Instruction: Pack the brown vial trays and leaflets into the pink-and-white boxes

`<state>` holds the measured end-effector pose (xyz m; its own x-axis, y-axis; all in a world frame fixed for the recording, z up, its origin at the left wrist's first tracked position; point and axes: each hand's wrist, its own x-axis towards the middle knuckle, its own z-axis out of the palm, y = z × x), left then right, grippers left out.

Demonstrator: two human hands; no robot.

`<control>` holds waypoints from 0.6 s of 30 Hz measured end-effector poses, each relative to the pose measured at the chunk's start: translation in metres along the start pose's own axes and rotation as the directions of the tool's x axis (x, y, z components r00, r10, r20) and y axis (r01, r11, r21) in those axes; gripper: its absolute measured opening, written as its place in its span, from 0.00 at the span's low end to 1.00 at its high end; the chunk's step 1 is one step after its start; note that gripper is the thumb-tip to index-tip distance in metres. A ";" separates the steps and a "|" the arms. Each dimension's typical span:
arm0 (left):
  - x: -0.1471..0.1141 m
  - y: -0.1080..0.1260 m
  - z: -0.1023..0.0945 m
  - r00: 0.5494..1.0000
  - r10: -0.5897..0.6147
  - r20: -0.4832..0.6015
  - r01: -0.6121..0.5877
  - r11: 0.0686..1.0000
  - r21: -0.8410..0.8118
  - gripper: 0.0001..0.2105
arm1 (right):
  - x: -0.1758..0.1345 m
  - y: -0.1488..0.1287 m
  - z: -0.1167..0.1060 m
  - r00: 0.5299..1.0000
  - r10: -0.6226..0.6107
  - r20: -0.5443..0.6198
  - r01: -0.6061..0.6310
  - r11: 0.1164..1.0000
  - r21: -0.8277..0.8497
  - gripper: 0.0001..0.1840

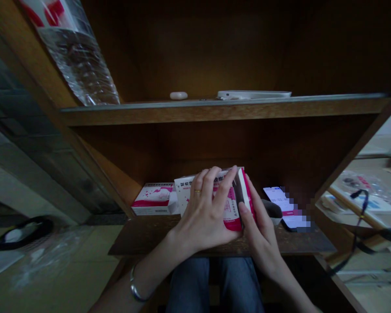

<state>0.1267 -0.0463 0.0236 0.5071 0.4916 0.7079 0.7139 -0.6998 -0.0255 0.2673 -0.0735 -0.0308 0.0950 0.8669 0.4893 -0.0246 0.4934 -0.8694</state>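
Note:
In the head view I hold a white-and-pink printed carton (230, 217) above the front of the lower shelf. My left hand (203, 213) lies across its top and near face, fingers wrapped over the upper edge. My right hand (259, 226) grips the right end, thumb on the near side and fingers behind. A dark strip and a white edge show at that end; whether the flap is open I cannot tell. A similar carton (153, 198) lies on the shelf to the left. Behind my right hand sits a dark rounded object (273, 211), partly hidden.
A lit phone (285, 206) lies on the lower shelf (143, 237) at right. On the upper shelf (202, 114) are a clear plastic bottle (84, 65), a small white case (178, 95) and a flat white object (254, 94). A wooden chair-like frame (355, 208) stands at right.

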 end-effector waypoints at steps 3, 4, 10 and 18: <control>0.001 0.002 0.000 1.000 0.020 -0.016 -0.020 1.000 0.013 0.45 | -0.004 0.000 0.005 0.996 0.061 0.062 -0.062 0.998 0.013 0.29; 0.002 0.002 0.000 1.000 0.026 -0.013 -0.025 1.000 0.017 0.45 | -0.005 0.000 0.005 0.994 0.084 0.072 -0.085 0.996 0.017 0.29; 0.004 0.002 0.002 0.998 0.055 0.016 -0.055 0.998 0.016 0.42 | -0.006 0.002 0.003 0.988 0.102 0.116 -0.098 0.994 -0.038 0.29; 0.015 -0.010 0.010 0.995 0.050 0.088 -0.043 0.995 -0.085 0.42 | 0.009 0.005 0.010 0.994 0.105 -0.029 -0.107 0.993 -0.058 0.34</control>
<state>0.1323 -0.0265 0.0274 0.5826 0.4995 0.6411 0.6479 -0.7617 0.0047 0.2580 -0.0625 -0.0305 0.1211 0.9115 0.3930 0.0232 0.3932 -0.9192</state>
